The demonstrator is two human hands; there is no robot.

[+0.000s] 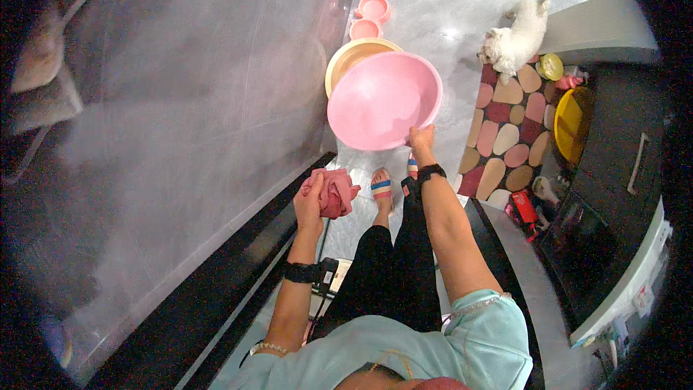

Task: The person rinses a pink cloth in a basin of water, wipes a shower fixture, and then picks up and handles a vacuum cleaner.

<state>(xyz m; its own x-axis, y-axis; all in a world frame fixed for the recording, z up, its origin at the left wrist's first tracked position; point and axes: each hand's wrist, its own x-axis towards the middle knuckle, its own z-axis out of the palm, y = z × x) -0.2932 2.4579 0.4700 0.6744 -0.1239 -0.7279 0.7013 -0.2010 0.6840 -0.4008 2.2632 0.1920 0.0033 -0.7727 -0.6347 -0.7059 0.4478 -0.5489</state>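
Note:
My left hand [309, 203] grips a bunched-up dusty-red cloth [335, 193]. In my right hand [422, 138] is the near rim of a large pink plastic basin [379, 103], tilted so that its inside faces me. No contents show in the basin. Behind it a cream-coloured basin [352, 59] is partly covered from view, close to the wall. Whether the two basins touch cannot be told.
A pink double pet bowl [373, 8] lies beyond the basins by the wall [216, 65]. To the right, a white dog [514, 38] stands at a pebble-patterned mat [506, 141]. A yellow basin [571, 124] leans by a dark cabinet [622, 141]. My striped slippers [381, 187] are on the shiny floor.

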